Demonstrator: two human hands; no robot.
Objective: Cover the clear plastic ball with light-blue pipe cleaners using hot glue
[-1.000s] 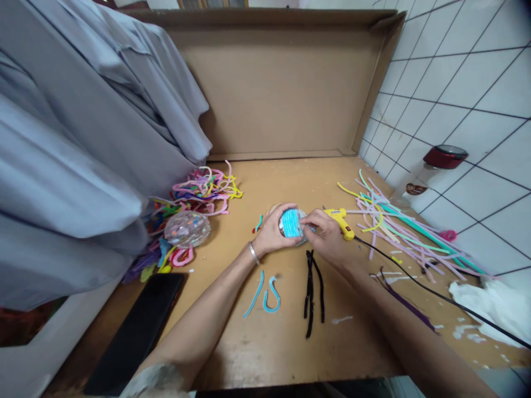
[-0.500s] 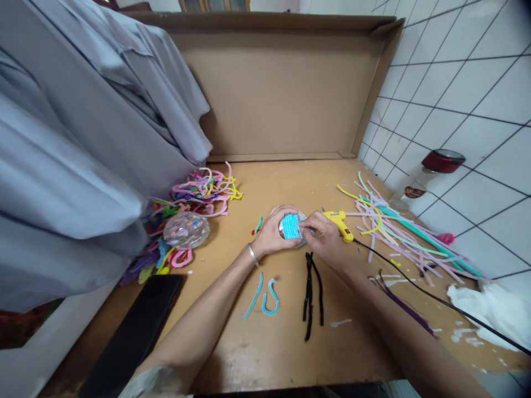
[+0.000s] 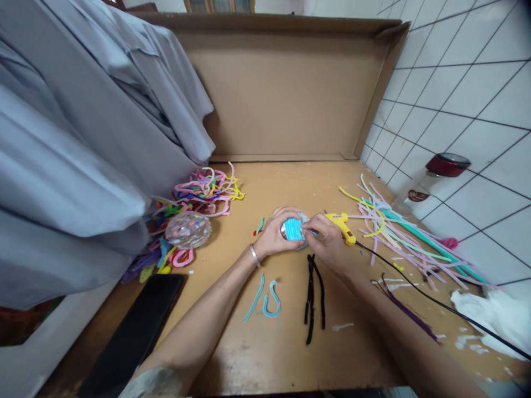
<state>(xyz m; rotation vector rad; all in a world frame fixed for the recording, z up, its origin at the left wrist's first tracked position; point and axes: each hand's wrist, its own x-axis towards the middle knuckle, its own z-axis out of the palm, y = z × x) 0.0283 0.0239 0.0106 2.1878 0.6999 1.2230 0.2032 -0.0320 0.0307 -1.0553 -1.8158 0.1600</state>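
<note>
My left hand (image 3: 279, 232) is wrapped round a clear, shiny, rounded plastic piece, its side covered with rows of blue pipe cleaner (image 3: 294, 229). Pressed against the right side of those rows, my right hand (image 3: 326, 235) has thumb and forefinger pinched together. A bit of blue shows at its fingertips, looking like the end of a pipe cleaner, though the fingers mostly hide it. Below the hands lie a straight blue pipe cleaner (image 3: 254, 298), a curled blue one (image 3: 272, 301) and several black pipe cleaners (image 3: 310, 301). A yellow glue gun (image 3: 342, 226) rests just beyond my right hand.
Tangled coloured pipe cleaners (image 3: 207, 190) and a clear faceted plastic piece (image 3: 188, 229) lie left, above a black phone (image 3: 136, 331). More pipe cleaners (image 3: 398, 226), a red-lidded jar (image 3: 431, 177) and white tissue (image 3: 493, 315) are right. Cardboard (image 3: 282, 94) stands behind; grey cloth (image 3: 83, 138) hangs left.
The whole view has shifted slightly, so everything sits a little further right. Both hands keep the same hold, with the right fingertips still at the blue rows.
</note>
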